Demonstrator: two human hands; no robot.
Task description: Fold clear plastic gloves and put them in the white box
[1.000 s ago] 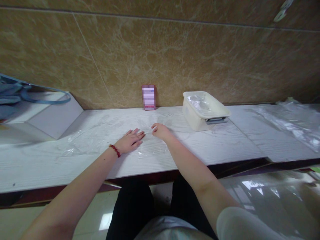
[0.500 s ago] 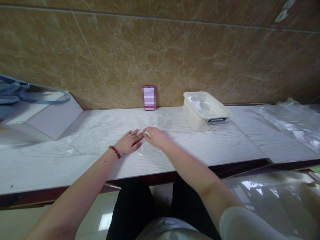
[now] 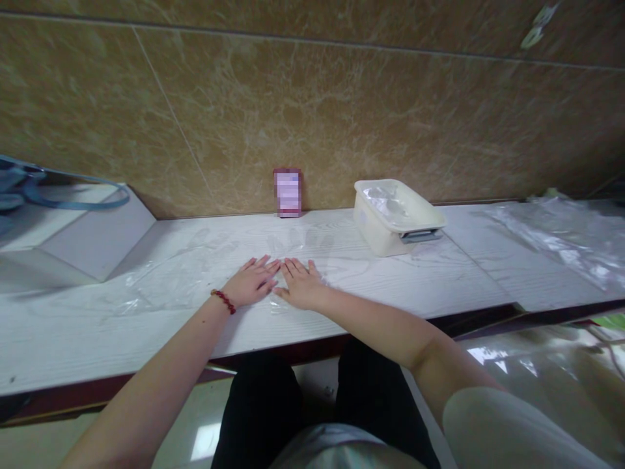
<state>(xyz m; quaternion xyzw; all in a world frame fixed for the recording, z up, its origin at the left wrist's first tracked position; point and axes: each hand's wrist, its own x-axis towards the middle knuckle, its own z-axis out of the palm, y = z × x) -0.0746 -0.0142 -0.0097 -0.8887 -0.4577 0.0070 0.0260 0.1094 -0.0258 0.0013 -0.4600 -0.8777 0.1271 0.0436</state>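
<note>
My left hand [image 3: 249, 282], with a red bead bracelet at the wrist, lies flat on the white counter with its fingers spread. Beside it my right hand [image 3: 300, 284] also rests palm down, fingers stretched out, its fingertips close to those of the left. Both press on a thin clear plastic glove [image 3: 317, 242], whose faint finger shapes show beyond my fingertips. Most of that glove is hidden under my hands. To the left, more clear plastic gloves [image 3: 168, 280] lie flat, how many I cannot tell.
A cream plastic bin [image 3: 374, 228] with clear plastic inside stands to the right. A phone [image 3: 289, 193] with a blurred screen leans on the marbled wall. A white box [image 3: 100, 238] with a blue strap [image 3: 81, 203] is at left; clear plastic sheeting [image 3: 561, 228] lies far right.
My right hand has gone from pinching near the left fingertips to lying flat with fingers spread, slightly nearer me. The left hand stays almost in place.
</note>
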